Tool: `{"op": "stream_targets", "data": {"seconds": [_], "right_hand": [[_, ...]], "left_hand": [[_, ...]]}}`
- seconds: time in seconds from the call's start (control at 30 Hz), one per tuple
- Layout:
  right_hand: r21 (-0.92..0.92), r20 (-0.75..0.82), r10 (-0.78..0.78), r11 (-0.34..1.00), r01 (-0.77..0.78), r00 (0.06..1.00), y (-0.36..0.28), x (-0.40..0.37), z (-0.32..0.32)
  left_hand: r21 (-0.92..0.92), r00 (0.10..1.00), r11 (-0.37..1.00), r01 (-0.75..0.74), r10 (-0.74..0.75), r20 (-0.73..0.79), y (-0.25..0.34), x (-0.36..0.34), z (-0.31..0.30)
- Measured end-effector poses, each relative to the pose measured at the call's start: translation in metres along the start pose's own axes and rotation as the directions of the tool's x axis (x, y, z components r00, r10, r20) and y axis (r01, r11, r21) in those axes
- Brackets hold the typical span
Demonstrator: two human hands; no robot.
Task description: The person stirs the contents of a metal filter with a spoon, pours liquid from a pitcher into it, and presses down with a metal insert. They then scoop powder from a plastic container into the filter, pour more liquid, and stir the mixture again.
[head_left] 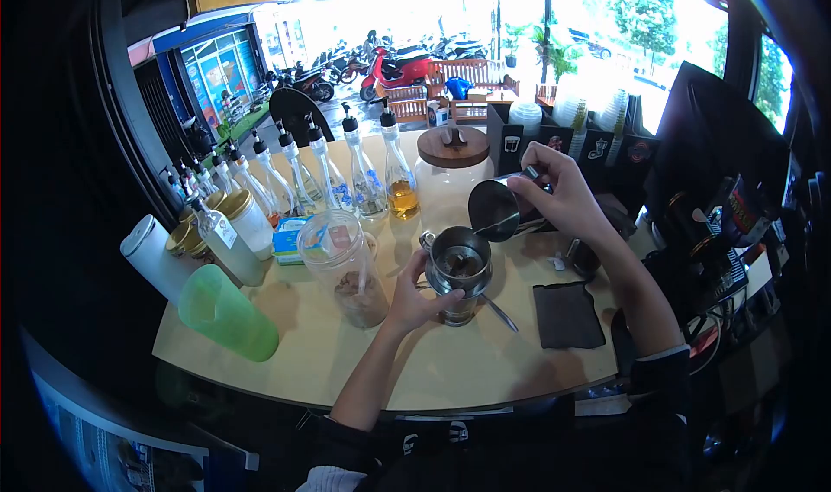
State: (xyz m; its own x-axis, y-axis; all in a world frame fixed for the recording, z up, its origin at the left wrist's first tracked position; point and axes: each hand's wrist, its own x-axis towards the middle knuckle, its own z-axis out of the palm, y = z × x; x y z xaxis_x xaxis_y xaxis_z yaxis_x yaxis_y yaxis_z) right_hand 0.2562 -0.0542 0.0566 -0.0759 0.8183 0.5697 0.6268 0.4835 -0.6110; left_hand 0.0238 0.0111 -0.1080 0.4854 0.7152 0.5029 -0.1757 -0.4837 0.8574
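Observation:
In my raised right hand (554,185) is a dark metal pitcher (495,211), held by its handle and tilted to the left. Its spout is over a metal filter cup (459,258), and a thin stream seems to run from it. That cup sits on a glass (457,310) standing on the table. My left hand (420,293) curls round the left side of the cup, its thumb across the front. A metal spoon (502,315) shows at the right of the glass. Dark contents are visible inside the cup.
Left of my left hand stands a clear jar (346,276), then a green cup (227,315). Pump bottles (351,167) line the table's far left side. A wooden-lidded jar (453,167) is behind the cup. A dark cloth (569,316) lies at the right.

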Motion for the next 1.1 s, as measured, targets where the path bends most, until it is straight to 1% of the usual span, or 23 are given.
{"op": "stream_targets", "data": {"seconds": [0.03,0.1,0.23,0.33,0.4,0.5,0.63,0.73,0.8,0.93,1.0,1.1], "right_hand": [[0.000,0.000,0.002,1.000,-0.002,1.000,-0.002,0.000,0.001],[0.056,0.046,0.053,0.997,-0.056,0.998,-0.010,0.000,0.004],[0.055,0.061,0.086,0.994,-0.090,0.994,-0.023,0.002,0.007],[0.034,0.065,0.046,0.998,-0.049,0.997,-0.026,0.003,0.009],[0.092,0.063,0.005,0.996,-0.011,0.998,-0.026,0.004,0.011],[0.057,0.071,-0.013,0.998,0.009,0.997,-0.024,0.005,0.011],[0.083,0.070,0.004,0.996,-0.010,0.998,-0.033,0.005,0.014],[0.061,0.077,0.027,0.998,-0.032,0.997,-0.034,0.006,0.014],[-0.054,0.092,-0.002,0.999,0.007,0.996,-0.030,0.007,0.014],[-0.015,0.100,0.006,1.000,-0.005,0.995,-0.028,0.008,0.017],[-0.093,0.103,-0.053,0.994,0.063,0.993,-0.027,0.010,0.017],[-0.090,0.113,-0.047,0.994,0.057,0.992,-0.030,0.010,0.017]], "left_hand": [[-0.001,1.000,1.000,0.002,-0.002,0.001,0.000,0.000,0.000],[-0.002,1.000,1.000,-0.002,0.002,-0.007,0.001,0.000,0.000],[0.008,1.000,1.000,-0.019,0.019,-0.010,-0.003,0.000,0.000],[-0.001,1.000,1.000,0.003,-0.003,-0.004,-0.001,0.000,0.001],[-0.004,1.000,1.000,-0.007,0.007,-0.006,-0.002,0.001,0.001],[0.001,1.000,1.000,0.009,-0.009,-0.002,-0.001,0.000,0.000],[-0.008,1.000,1.000,-0.001,0.001,-0.003,0.000,0.000,0.001],[-0.003,1.000,1.000,0.013,-0.013,-0.002,0.002,0.000,0.001],[-0.010,1.000,1.000,0.017,-0.017,-0.009,0.002,0.000,0.001],[0.002,0.999,0.999,0.033,-0.033,-0.006,0.002,-0.001,0.001],[-0.015,1.000,1.000,0.028,-0.028,-0.001,0.002,-0.001,0.001],[-0.007,1.000,1.000,0.030,-0.030,-0.001,0.003,0.000,0.001]]}}
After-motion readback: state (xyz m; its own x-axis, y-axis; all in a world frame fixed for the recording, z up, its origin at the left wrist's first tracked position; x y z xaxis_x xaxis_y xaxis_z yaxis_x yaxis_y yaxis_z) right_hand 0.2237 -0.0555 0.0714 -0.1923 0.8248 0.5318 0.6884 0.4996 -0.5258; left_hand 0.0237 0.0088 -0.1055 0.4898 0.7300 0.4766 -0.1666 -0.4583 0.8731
